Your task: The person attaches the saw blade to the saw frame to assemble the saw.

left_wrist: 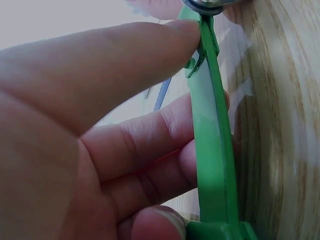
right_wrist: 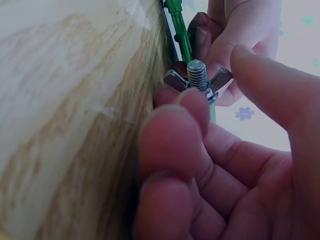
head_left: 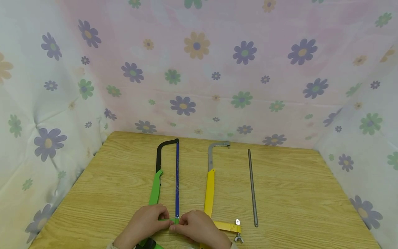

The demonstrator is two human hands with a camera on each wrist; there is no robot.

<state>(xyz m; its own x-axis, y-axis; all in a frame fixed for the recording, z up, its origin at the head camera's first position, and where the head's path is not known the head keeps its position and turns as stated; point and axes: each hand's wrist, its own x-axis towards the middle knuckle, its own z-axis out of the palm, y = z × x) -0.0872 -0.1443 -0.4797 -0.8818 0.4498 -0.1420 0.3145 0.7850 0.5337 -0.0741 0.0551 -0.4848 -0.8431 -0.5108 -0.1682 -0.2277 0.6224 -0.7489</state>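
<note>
A green-handled hacksaw (head_left: 154, 193) with a black front bow lies on the table, its blue blade (head_left: 177, 176) fitted along its right side. My left hand (head_left: 145, 220) grips the green frame at the near end. In the left wrist view, the thumb presses one face of the green frame (left_wrist: 212, 145) while fingers reach round the other. My right hand (head_left: 199, 226) pinches the wing nut (right_wrist: 220, 80) on the threaded bolt (right_wrist: 197, 74) at the saw's near end, thumb on one wing and fingertips below.
To the right lies a yellow hacksaw (head_left: 209, 192) with a grey bow and its own wing nut (head_left: 238, 238). A loose grey blade (head_left: 253, 188) lies beyond it. Flowered cloth (head_left: 214, 69) closes off the back and sides of the wooden table (head_left: 289, 193).
</note>
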